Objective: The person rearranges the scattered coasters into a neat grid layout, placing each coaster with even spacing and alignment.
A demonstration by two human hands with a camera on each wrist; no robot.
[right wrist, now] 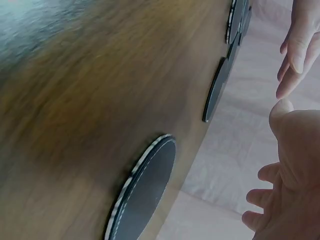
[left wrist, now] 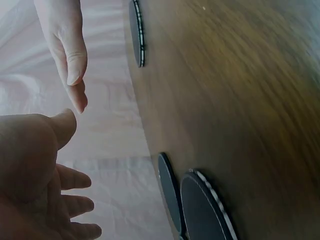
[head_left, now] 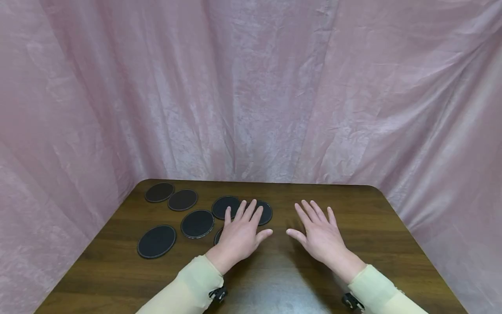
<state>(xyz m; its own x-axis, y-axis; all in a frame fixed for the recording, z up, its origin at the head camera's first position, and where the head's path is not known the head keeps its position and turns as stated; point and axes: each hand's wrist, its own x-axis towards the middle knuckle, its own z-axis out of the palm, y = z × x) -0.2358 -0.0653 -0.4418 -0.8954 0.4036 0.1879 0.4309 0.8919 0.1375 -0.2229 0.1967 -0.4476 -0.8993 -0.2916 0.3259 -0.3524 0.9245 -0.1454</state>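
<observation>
Fingers, left: spread and straight on my left hand (head_left: 240, 233), palm down, nothing grasped; fingertips lie over the dark round coaster (head_left: 263, 212) at mid-table. Whether they touch it or hover, I cannot tell.
Fingers, right: right hand (head_left: 319, 233) likewise flat and splayed, holding nothing, over bare wood, well apart from any coaster.
Thumbs: point toward each other across a gap; the wrist views show both thumbs near but not touching.
Coaster under the left palm: a second disc (head_left: 218, 236) shows only as a sliver by the wrist, mostly hidden.
Coasters around: one (head_left: 225, 206) just beside the fingertip coaster; one (head_left: 197, 223) nearer left; one (head_left: 157, 240) at the near left; two (head_left: 182, 199) (head_left: 159, 192) toward the far left corner. All lie flat, stitched rims visible.
Risk: thin discs on a smooth wooden table (head_left: 392, 235) give little edge to pinch; I judge a flat press would slide one into its neighbour rather than lift it.
In the way: the left hand itself screens two discs from the head view.
Surround: pink cloth backdrop (head_left: 251, 87) on three sides.
</observation>
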